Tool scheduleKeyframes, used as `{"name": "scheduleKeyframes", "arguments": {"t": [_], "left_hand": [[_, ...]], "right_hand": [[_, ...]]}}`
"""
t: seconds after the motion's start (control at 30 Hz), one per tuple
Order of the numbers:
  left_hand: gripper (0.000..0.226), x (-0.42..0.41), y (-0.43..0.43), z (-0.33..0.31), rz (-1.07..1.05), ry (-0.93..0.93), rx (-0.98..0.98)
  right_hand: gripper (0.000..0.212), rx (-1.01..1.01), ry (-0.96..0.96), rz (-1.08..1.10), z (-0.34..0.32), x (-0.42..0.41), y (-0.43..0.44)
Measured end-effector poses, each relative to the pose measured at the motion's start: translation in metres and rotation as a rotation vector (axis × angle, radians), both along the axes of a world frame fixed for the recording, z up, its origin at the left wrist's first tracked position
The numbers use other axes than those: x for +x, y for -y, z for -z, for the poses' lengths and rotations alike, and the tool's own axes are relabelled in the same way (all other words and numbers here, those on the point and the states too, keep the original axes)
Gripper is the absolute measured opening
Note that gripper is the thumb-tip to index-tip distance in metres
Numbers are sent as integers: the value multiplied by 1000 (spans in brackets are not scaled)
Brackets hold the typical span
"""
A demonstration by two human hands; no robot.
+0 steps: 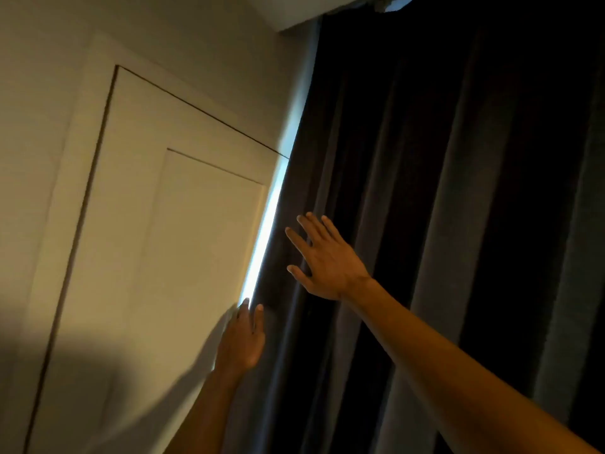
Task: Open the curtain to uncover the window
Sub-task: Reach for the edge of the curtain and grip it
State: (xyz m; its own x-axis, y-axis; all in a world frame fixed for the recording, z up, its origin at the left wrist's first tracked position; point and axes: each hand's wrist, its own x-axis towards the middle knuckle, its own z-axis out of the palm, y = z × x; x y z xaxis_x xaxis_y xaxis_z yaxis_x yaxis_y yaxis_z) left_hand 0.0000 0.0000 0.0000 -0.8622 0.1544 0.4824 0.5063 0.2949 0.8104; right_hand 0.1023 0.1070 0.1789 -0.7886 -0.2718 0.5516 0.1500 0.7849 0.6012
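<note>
A dark pleated curtain (442, 191) hangs over the right half of the view and covers the window. A thin strip of daylight (266, 231) shows along its left edge. My left hand (242, 342) reaches up to the bottom of that bright strip, its fingertips at the curtain's left edge, fingers straight and holding nothing. Higher up, my right hand (324, 257) has its fingers spread, palm toward the curtain's folds just right of the edge. I cannot tell if it touches the fabric.
A white panelled door or wall panel (157, 224) fills the left side, right beside the curtain's edge. A white ceiling box (327, 11) runs above the curtain's top.
</note>
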Motion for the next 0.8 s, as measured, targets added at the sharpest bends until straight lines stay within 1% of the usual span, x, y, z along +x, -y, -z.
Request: {"name": "scheduleKeyframes", "arguments": {"t": [0.1, 0.13, 0.2, 0.27, 0.37, 0.4, 0.5, 0.63, 0.67, 0.73, 0.77, 0.8], "left_hand": [[61, -10, -16, 10, 37, 162, 152], [64, -9, -20, 10, 66, 238, 181], [69, -14, -30, 11, 94, 328, 230], [70, -19, -35, 10, 94, 308, 232], [66, -26, -40, 10, 12, 214, 222], [66, -28, -41, 11, 0, 218, 218], [73, -33, -42, 19, 53, 304, 235], [95, -31, -43, 23, 194, 425, 299], [97, -30, -44, 23, 231, 449, 297], [98, -27, -48, 23, 292, 496, 287], [95, -25, -51, 24, 322, 524, 299], [86, -21, -54, 23, 372, 536, 327]], "right_hand": [[73, 60, 37, 16, -2, -8, 0], [73, 74, 51, 15, 0, -11, -1], [73, 85, 64, 9, 0, -18, -1], [72, 86, 68, 19, 0, -24, 0], [72, 77, 84, 15, 3, -33, -2], [72, 83, 89, 16, 3, -36, -3], [72, 83, 109, 32, 4, -41, -8], [70, 54, 142, 8, 10, -45, -12], [70, 55, 136, -5, 12, -46, -13], [69, 69, 124, -16, 14, -46, -13], [69, 74, 125, -19, 15, -46, -13], [69, 75, 125, -23, 14, -47, -13]]}}
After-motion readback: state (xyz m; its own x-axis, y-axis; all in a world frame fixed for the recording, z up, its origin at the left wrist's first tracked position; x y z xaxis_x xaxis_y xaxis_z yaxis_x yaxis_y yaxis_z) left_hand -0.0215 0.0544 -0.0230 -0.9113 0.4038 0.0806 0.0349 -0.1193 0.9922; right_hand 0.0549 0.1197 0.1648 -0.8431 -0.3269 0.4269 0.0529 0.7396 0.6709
